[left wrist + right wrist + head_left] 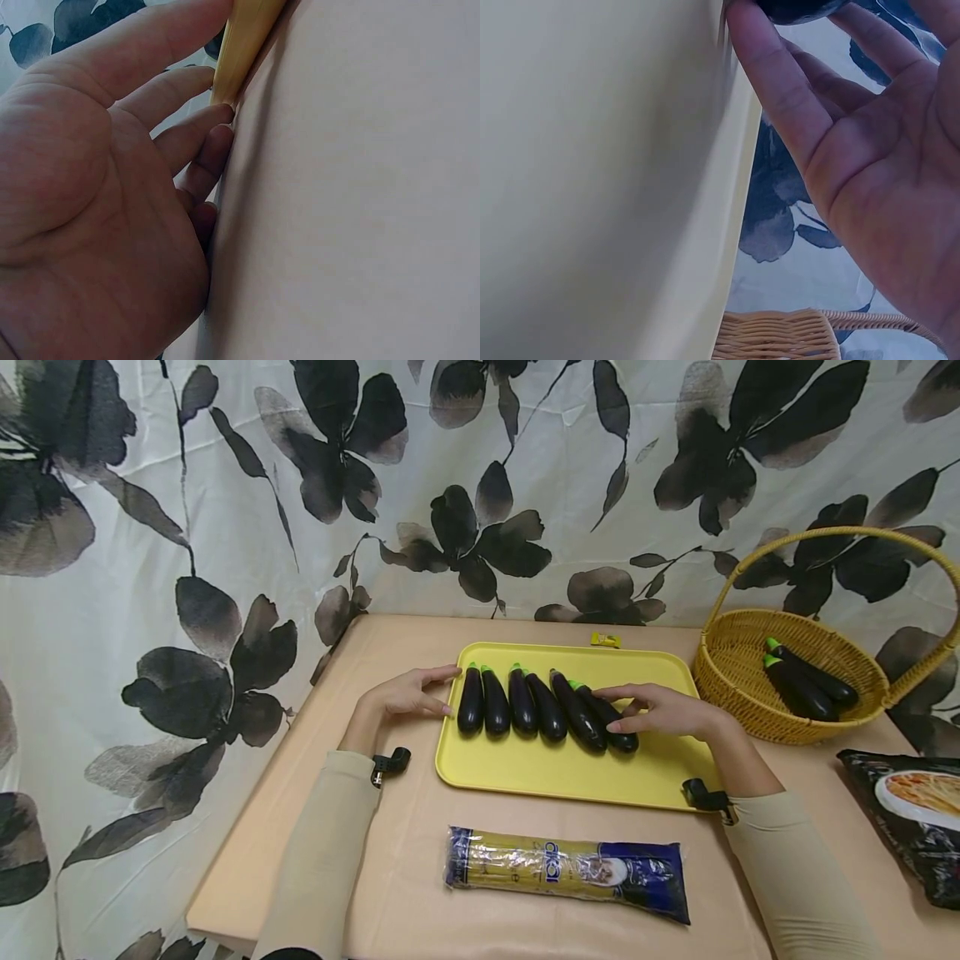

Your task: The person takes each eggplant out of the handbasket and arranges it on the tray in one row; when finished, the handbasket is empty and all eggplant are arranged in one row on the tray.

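Observation:
Several dark purple eggplants (522, 703) lie side by side in a row on a yellow tray (525, 774). My right hand (663, 710) holds the rightmost eggplant (622, 741) between thumb and fingers while it rests on the tray. Only a dark, rounded part of that eggplant (799, 9) shows in the right wrist view, at the top edge. At the tray's left side, my left hand (405, 693) touches the rim with loosely extended fingers. The left wrist view shows those fingertips against the tray's edge (244, 52), palm facing the camera.
A wicker basket (720, 693) with a tall handle stands right of the tray, holding two eggplants (810, 681). A long pasta packet (562, 868) lies in front. A black food bag (907, 827) sits at far right, a small yellow wrapper (605, 641) behind the tray.

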### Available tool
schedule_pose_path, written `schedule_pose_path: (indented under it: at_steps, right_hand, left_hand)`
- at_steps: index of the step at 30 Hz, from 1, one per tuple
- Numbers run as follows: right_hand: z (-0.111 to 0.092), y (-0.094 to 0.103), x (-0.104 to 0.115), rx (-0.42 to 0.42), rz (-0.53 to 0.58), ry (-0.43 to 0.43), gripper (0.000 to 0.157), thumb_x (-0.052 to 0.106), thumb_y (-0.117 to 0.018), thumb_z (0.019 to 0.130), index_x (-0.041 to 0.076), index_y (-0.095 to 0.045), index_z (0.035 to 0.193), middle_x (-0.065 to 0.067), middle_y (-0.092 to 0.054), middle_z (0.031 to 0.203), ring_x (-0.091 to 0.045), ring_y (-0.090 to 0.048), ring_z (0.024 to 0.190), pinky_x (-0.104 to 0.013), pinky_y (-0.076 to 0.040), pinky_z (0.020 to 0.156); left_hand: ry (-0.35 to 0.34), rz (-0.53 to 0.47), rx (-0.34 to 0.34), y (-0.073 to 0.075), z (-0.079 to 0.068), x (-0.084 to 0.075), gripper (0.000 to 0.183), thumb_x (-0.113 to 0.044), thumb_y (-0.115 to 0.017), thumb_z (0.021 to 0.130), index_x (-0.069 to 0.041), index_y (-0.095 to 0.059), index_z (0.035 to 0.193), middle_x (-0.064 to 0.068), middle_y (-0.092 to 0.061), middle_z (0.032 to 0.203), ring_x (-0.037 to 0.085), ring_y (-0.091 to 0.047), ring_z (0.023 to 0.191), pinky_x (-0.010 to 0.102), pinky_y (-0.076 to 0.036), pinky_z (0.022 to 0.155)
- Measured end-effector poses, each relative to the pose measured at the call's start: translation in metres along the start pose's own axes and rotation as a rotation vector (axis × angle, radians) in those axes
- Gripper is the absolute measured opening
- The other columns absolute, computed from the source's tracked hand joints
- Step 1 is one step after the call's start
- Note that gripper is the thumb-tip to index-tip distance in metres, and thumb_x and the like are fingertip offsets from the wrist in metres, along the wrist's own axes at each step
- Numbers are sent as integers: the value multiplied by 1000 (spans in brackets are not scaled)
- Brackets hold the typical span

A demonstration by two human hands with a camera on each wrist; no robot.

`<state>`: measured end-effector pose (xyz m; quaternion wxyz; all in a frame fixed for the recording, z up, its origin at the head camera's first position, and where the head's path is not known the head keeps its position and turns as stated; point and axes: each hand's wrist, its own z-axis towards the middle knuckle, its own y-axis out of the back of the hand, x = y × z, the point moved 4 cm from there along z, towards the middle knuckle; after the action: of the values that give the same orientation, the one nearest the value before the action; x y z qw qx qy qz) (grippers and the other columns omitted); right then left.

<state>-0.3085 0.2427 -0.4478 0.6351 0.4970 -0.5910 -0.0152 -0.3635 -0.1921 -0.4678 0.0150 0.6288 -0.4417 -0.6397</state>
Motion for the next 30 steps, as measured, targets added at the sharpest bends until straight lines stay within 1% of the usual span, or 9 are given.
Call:
schedule_pose_path:
  at_steps: [2,8,13,16,19,22,25,29,30]
  right_hand:
    - [0,0,0,-5,0,0,69,36,-75,96,13,-49,157,-14,-52,155,-26,-58,110,-40,-45,93]
    - [-2,2,-2,-18,-8,-9,69,38,-74,97,15,-48,157,-16,-49,158,-33,-59,128,-51,-48,104]
    - [-4,6,-3,-69,-11,11,67,35,-73,98,12,-49,156,-18,-55,151,-30,-61,123,-44,-50,98]
    - [-6,14,-1,-168,-4,42,62,31,-72,100,11,-51,154,-17,-54,152,-33,-61,124,-43,-51,96]
    - [-11,27,1,-320,12,56,55,28,-71,101,16,-55,152,-12,-50,157,-35,-59,128,-39,-52,95]
    - [-19,39,1,-460,31,48,52,28,-70,101,20,-57,151,-8,-51,157,-33,-57,130,-23,-51,92]
    - [-27,47,-1,-556,59,37,51,29,-70,102,23,-57,150,-5,-53,154,-26,-55,129,-10,-48,86]
    - [-39,58,-3,-663,61,43,50,28,-70,101,21,-59,149,-6,-54,148,-18,-52,124,-4,-47,83]
    - [-41,60,-3,-683,47,45,50,28,-70,101,19,-59,149,-8,-53,148,-19,-52,123,-3,-46,83]
  left_hand:
    - [-1,2,-1,0,0,0,94,-31,-90,83,-20,-41,162,0,-33,170,22,-20,161,45,-15,132]
    - [-1,23,-1,0,-1,0,93,-32,-90,83,-22,-41,162,-1,-34,170,21,-20,161,44,-15,132]
    - [-3,36,1,0,0,-1,93,-33,-89,83,-23,-41,162,-1,-34,170,21,-20,161,45,-15,132]
    - [0,33,2,0,0,-1,93,-33,-89,83,-23,-41,162,-1,-33,170,22,-21,161,45,-15,132]
    - [0,29,0,0,0,-1,93,-32,-90,83,-22,-41,162,-1,-33,170,22,-21,160,45,-16,132]
    - [-4,29,0,1,0,0,93,-32,-90,83,-21,-41,162,-1,-33,170,22,-21,161,45,-15,132]
    - [-5,33,0,0,0,0,93,-32,-89,83,-21,-41,162,-1,-34,170,22,-20,161,45,-15,132]
    - [-7,42,-3,0,1,0,93,-33,-89,83,-22,-41,162,0,-34,170,22,-20,161,45,-16,132]
    - [-9,44,-2,0,1,0,93,-33,-89,83,-22,-41,162,0,-34,170,22,-21,161,45,-16,132]
